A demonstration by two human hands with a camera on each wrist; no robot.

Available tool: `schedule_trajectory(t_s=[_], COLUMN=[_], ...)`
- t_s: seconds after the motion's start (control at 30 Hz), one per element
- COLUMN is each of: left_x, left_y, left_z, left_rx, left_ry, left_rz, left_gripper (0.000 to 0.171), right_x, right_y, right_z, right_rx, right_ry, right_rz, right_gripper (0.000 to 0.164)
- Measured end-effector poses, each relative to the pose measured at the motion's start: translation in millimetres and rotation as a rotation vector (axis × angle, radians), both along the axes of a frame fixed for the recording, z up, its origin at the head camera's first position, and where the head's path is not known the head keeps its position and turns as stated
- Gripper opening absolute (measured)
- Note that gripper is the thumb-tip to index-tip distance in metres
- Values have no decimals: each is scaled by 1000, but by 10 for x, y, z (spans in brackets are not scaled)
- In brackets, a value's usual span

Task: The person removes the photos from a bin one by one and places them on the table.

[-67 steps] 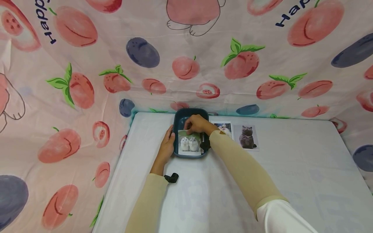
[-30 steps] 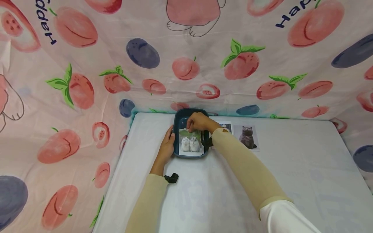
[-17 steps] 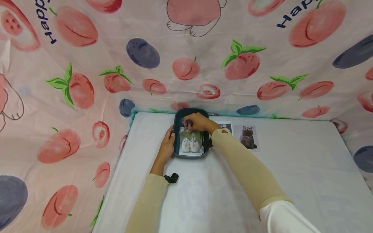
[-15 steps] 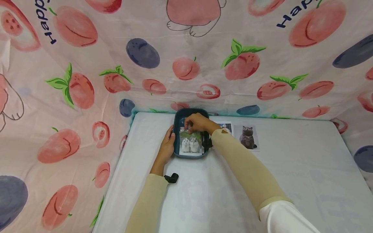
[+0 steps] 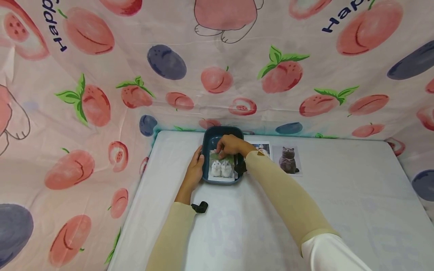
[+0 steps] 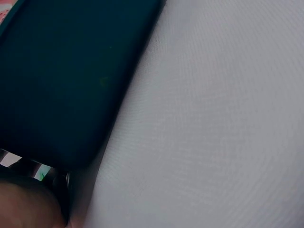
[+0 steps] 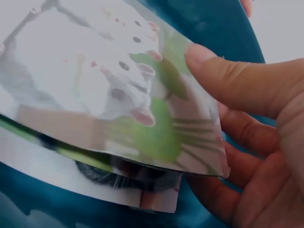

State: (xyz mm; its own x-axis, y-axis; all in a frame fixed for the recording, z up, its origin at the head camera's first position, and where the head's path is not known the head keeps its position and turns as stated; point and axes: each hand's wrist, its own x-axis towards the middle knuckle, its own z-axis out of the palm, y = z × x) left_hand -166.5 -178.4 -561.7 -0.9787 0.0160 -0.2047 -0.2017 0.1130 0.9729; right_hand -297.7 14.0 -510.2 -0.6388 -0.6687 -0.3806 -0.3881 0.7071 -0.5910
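Note:
A dark teal tray (image 5: 207, 143) stands near the table's far edge. In it lies a glossy photo of two white hamsters (image 5: 222, 168). My right hand (image 5: 228, 147) pinches that photo's far edge. In the right wrist view the thumb (image 7: 228, 78) lies on top of the hamster photo (image 7: 133, 95) and the fingers curl under it. Another photo (image 7: 95, 183) lies beneath, inside the tray (image 7: 204, 19). My left hand (image 5: 195, 168) grips the tray's left rim, thumb over the edge. The left wrist view shows only the tray's outer wall (image 6: 71, 85).
Two more photos lie flat just right of the tray: one partly hidden by my right forearm (image 5: 262, 147) and a grey cat photo (image 5: 288, 160). The table (image 5: 339, 195) has a white cover. Fruit-printed cloth (image 5: 217, 67) hangs behind and at both sides.
My right hand has nudged the hamster photo slightly to the right inside the tray while keeping hold of it. The left hand and the tray have stayed put.

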Motion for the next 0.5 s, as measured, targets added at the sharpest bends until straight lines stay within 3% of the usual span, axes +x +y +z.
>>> schedule_trajectory(t_s=[0.23,0.5], left_x=[6,12], left_y=[-10,-13], left_z=[5,8], left_rx=[-9,-17], left_ry=[-3,-4], left_rz=[-16,-10], left_gripper=[52,52], right_x=[18,46], right_y=[-10,-25], right_z=[-9,6], right_rx=[47,72], right_ry=[33,-13], right_rz=[-20,-31], right_gripper=[20,16])
